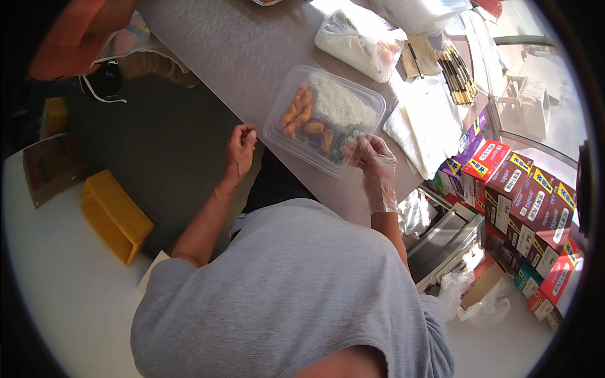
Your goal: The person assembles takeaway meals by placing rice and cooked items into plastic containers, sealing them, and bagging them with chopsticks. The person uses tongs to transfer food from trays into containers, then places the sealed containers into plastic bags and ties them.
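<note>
A clear plastic meal container point(326, 160) lies on the table before me. It seems to have a transparent lid over it. White rice point(341, 101) fills one compartment. Orange-brown fried pieces point(298, 111) lie in another, and dark greens point(347, 141) show near my right hand. My right hand point(376, 153), in a thin clear plastic glove, pinches the container's near right corner. Whether the fingertips grip only the lid or also the tray is hidden. Bare and empty, my left hand point(242, 150) hovers beside the table edge with curled fingers, close to the container's left corner but apart from it.
A bagged meal container point(360, 40) stands farther back on the table point(227, 52). Wrapped chopsticks point(457, 75) and white plastic bags point(423, 123) lie to the right. Stacked printed boxes point(524, 198) line the window. A yellow bin point(116, 215) is at left; another person's arm point(111, 21) appears top left.
</note>
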A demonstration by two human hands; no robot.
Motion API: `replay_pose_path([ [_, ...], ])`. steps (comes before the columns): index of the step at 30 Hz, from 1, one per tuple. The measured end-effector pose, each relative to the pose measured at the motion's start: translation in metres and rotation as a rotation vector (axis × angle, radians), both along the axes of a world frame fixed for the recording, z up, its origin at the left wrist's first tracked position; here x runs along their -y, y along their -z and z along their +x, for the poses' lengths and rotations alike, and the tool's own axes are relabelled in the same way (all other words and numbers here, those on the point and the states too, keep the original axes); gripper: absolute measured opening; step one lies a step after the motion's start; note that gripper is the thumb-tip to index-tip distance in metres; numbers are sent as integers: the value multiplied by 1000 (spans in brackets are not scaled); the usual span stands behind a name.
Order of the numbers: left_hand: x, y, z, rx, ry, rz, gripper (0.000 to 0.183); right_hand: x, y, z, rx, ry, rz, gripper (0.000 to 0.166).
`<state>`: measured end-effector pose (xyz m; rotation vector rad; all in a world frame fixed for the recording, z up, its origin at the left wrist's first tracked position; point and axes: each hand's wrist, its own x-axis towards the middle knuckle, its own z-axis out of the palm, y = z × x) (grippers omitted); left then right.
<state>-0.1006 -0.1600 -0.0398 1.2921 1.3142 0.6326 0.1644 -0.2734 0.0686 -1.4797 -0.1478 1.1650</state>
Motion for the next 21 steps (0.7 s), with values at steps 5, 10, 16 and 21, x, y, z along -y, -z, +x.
replay_pose_path([
  [5, -39, 7, 17, 70, 105, 131, 33, 2, 17, -6, 81, -67, 161, 15],
  [10, -47, 7, 39, 161, 220, -30, 34, 21, 45, 2, 86, -19, 136, 20],
  [16, -53, 1, 60, 61, 231, 132, 28, 41, 79, 17, 270, 10, -34, 31],
  [21, -59, 20, 69, 114, 216, 152, 28, 39, 92, 17, 297, 107, 38, 33],
])
